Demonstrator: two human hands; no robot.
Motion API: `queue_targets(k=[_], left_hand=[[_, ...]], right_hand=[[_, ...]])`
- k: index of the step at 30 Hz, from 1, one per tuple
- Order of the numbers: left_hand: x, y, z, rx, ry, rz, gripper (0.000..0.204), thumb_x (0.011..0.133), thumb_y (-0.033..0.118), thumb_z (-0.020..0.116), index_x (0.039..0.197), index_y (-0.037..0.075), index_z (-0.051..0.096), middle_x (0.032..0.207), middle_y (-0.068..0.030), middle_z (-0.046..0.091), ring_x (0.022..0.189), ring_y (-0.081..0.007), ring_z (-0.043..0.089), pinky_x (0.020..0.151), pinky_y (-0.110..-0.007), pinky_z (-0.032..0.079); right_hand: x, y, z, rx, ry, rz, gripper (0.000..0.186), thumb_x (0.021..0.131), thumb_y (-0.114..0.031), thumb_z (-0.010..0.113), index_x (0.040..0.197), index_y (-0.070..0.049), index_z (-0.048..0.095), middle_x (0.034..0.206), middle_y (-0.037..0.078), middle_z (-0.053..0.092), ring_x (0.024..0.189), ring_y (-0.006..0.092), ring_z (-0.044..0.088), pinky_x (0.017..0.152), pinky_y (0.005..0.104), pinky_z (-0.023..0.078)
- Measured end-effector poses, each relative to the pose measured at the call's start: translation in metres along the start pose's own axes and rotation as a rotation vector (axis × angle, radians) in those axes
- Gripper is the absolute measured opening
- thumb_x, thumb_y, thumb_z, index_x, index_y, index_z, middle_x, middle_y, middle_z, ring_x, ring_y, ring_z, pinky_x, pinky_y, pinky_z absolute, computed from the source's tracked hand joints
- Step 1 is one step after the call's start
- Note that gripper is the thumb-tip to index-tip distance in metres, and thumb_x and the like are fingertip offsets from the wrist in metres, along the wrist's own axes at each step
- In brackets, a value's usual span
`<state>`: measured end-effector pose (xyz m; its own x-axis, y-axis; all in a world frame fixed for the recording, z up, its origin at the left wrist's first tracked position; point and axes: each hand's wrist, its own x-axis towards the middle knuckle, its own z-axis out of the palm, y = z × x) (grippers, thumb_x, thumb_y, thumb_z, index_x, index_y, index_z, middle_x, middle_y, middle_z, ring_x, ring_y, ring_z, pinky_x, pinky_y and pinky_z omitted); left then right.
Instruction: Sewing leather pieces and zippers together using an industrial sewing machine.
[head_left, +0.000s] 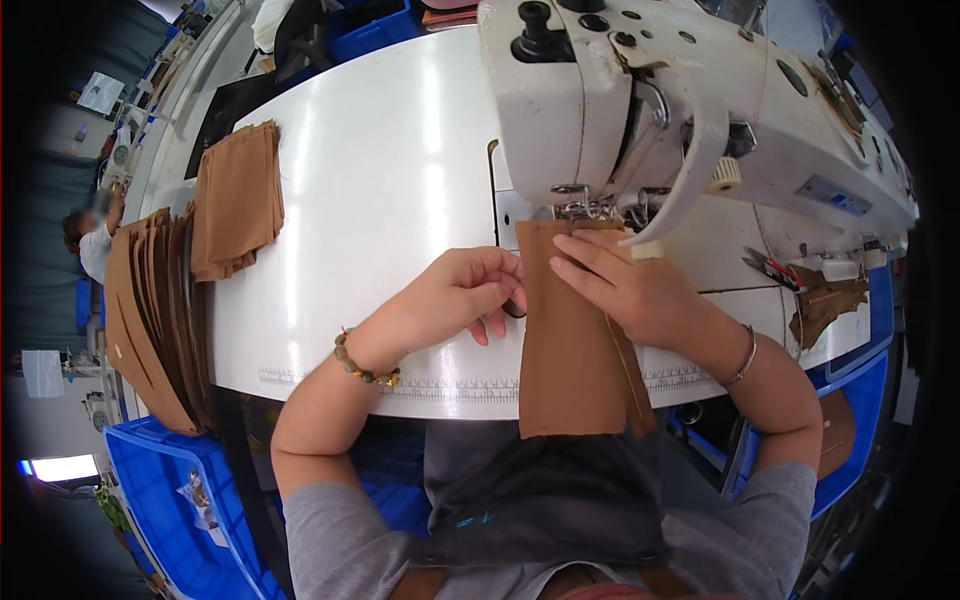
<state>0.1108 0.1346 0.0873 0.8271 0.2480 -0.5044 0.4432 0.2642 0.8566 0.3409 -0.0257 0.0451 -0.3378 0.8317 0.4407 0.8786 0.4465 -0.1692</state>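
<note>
A long brown fabric piece [570,350] lies under the presser foot area of a white sewing machine [600,110] and hangs over the table's front edge. A second layer with a stitched line shows along its right side. My right hand [630,285] rests flat on the upper part of the fabric, fingers stretched out just below the needle area. At the fabric's left edge, my left hand [475,290] is curled, thumb and forefinger pinched together against that edge. Its fingertips are partly hidden there.
Stacked brown fabric pieces [238,200] lie at the table's left, beside a thick bundle [155,310] over the edge. Red-handled snips [770,268] and brown scraps [828,302] are at right. Blue crates [180,490] stand below. A person [95,240] sits far left.
</note>
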Motion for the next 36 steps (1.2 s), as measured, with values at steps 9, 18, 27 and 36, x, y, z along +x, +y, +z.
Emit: queue_targets(k=[9, 18, 27, 36], left_hand=[[0.006, -0.019, 0.034, 1.117, 0.592, 0.723, 0.039, 0.084, 0.004, 0.079, 0.122, 0.01, 0.072, 0.122, -0.0067, 0.07, 0.091, -0.0231, 0.067, 0.074, -0.033, 0.056], [0.016, -0.033, 0.042, 1.477, 0.611, 0.78, 0.052, 0.087, 0.019, 0.079, 0.135, 0.004, 0.067, 0.146, -0.0057, 0.064, 0.122, -0.0289, 0.062, 0.097, -0.039, 0.05], [0.017, -0.035, 0.045, 1.447, 0.556, 0.74, 0.06, 0.091, 0.033, 0.077, 0.142, 0.006, 0.061, 0.149, -0.007, 0.062, 0.131, -0.0308, 0.059, 0.101, -0.043, 0.047], [0.018, -0.034, 0.046, 1.453, 0.549, 0.73, 0.061, 0.091, 0.041, 0.076, 0.139, 0.006, 0.062, 0.148, -0.0073, 0.062, 0.133, -0.0316, 0.058, 0.105, -0.045, 0.045]], right_hand=[[-0.001, -0.002, -0.002, -0.01, -0.045, 0.024, 0.049, 0.084, -0.003, 0.064, 0.133, -0.002, 0.068, 0.14, 0.015, 0.065, 0.126, 0.0332, 0.065, 0.091, 0.0377, 0.062], [0.001, -0.003, -0.004, -0.059, 0.007, -0.028, 0.032, 0.081, -0.011, 0.067, 0.111, 0.0, 0.071, 0.123, 0.011, 0.069, 0.117, 0.0295, 0.068, 0.087, 0.0396, 0.057], [0.004, 0.001, -0.003, -0.165, 0.023, -0.023, 0.04, 0.08, -0.01, 0.069, 0.118, 0.0, 0.073, 0.125, 0.011, 0.072, 0.115, 0.0284, 0.071, 0.09, 0.0401, 0.061], [-0.001, 0.002, -0.004, -0.095, -0.036, 0.006, 0.038, 0.082, -0.009, 0.065, 0.118, 0.004, 0.071, 0.13, 0.015, 0.07, 0.124, 0.0321, 0.067, 0.098, 0.0455, 0.059]])
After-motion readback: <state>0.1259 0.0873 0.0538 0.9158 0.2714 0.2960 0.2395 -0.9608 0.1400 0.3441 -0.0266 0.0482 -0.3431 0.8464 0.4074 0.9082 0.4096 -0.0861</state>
